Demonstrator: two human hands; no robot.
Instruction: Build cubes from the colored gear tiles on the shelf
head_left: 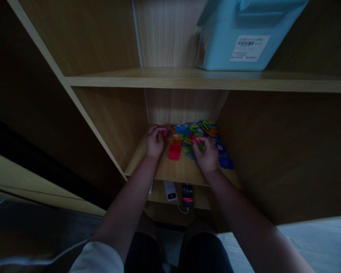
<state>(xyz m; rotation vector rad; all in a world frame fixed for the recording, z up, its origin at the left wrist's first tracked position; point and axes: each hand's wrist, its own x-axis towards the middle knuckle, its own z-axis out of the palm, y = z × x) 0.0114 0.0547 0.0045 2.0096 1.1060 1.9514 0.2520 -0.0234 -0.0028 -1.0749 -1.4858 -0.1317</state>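
Both my hands reach into the lower compartment of a wooden shelf unit (170,172). A heap of coloured plastic interlocking pieces (200,131) lies at the back of that shelf. My left hand (155,142) is closed, its fingers pinching a small red piece at the heap's left edge. My right hand (206,153) is curled on the heap, fingers closed round red and green pieces. A larger red piece (174,151) lies flat between the two hands.
A light blue plastic box (244,38) with a barcode label stands on the shelf above (130,80). Below the lower shelf lie a white power bank (170,190) with a cable and a phone (187,195) with a lit screen. My knees are at the bottom.
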